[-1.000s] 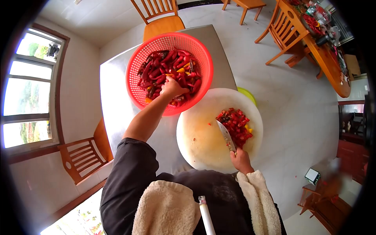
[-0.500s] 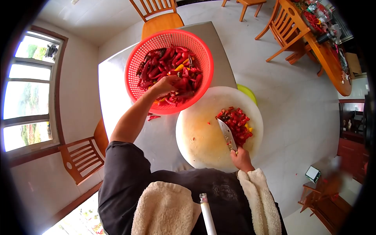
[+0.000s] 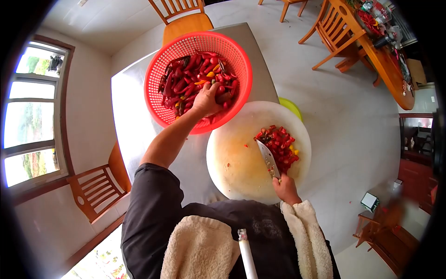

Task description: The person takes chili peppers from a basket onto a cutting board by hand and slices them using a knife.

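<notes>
Red chili peppers (image 3: pixel 180 84), whole and mixed with a few yellow ones, lie in the red perforated colander (image 3: pixel 155 72) at the far side of the metal-topped table (image 3: pixel 195 162). Chopped red pepper (image 3: pixel 281 146) sits in a heap on the right half of the round cutting board (image 3: pixel 232 160).

Change of state: compared with half a second ago, the left hand (image 3: pixel 206 100) has shifted slightly to the right within the colander, and its fingers reach forward among the whole peppers. Whether it grips one cannot be told. The right hand (image 3: pixel 286 189) has not changed position on the board; it is closed around the handle of the broad-bladed cleaver (image 3: pixel 268 159), whose blade rests along the left side of the heap. The heap shows no visible change. Activity is therefore confined to the colander, while the cutting side appears paused.

Edges and room: the colander's near right rim overlaps the far left edge of the board in this view; contact cannot be confirmed. The board's right side extends past the visible line of the table edge, with the floor (image 3: pixel 344 139) beyond. Working room lies left of the blade, where the stained board surface carries small scraps.
</notes>
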Demonstrator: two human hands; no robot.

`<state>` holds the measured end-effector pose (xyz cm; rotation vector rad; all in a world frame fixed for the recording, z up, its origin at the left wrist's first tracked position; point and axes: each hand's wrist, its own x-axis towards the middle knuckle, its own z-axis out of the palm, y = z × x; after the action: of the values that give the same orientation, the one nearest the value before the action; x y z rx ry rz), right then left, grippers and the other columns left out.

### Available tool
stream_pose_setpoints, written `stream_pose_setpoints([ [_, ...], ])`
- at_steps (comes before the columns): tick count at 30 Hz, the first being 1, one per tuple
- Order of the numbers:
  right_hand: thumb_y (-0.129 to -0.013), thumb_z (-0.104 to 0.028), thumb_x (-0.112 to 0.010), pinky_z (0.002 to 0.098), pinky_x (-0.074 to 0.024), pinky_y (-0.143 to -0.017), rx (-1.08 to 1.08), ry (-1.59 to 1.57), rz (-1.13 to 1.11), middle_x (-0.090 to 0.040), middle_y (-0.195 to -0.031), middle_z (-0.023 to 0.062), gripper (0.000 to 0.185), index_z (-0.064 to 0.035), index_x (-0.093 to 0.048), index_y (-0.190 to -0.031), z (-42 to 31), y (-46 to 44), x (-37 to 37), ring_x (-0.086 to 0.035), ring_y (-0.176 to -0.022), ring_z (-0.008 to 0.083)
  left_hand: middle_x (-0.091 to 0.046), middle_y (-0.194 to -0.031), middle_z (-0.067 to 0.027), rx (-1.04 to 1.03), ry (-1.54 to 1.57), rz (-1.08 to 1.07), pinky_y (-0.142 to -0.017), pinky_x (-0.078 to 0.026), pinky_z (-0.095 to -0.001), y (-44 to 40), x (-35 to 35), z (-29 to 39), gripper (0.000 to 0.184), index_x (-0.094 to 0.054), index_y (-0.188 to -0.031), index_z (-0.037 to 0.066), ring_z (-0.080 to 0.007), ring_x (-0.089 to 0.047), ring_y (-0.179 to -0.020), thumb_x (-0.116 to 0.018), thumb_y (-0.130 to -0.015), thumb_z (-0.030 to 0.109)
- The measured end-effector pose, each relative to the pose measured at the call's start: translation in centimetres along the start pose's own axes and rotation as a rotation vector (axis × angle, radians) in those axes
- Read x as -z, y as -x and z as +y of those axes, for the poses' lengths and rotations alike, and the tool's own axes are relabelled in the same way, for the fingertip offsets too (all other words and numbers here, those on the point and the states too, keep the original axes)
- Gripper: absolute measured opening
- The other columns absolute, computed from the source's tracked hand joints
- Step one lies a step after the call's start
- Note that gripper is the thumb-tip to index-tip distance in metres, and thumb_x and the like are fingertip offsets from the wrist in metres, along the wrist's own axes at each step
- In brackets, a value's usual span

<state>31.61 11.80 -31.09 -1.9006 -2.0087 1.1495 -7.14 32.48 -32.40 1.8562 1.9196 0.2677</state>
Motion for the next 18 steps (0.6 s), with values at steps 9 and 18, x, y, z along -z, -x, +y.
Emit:
stream_pose_setpoints([
  [9,-0.086,-0.024,-0.061,0.0526,-0.0492,-0.063,-0.012,-0.031,0.006,-0.062,-0.069,0.0275,0.027,0.0031,-0.061,-0.081,-0.3,0.2,0.1,-0.062,-0.070,0.0470,-0.068,-0.096,-0.0103,0.347,0.757,0.074,-0.073,-0.053,-0.0330,-3.3,2.4,-4.0,0.059,-0.054,-0.121,-0.001,-0.0192,-0.065,-0.084,-0.071,-0.065,0.005],
  [18,-0.086,-0.023,-0.061,0.0511,-0.0499,-0.064,-0.009,-0.062,-0.003,-0.062,-0.070,0.0270,0.027,0.0031,-0.062,-0.085,-0.1,0.1,0.2,-0.062,-0.070,0.0463,-0.048,-0.135,-0.0274,0.570,0.177,-0.023,-0.097,-0.047,-0.0421,-3.3,-0.4,0.8,0.133,0.004,-0.149,-0.009,-0.0386,-0.055,-0.119,-0.081,-0.064,0.048],
])
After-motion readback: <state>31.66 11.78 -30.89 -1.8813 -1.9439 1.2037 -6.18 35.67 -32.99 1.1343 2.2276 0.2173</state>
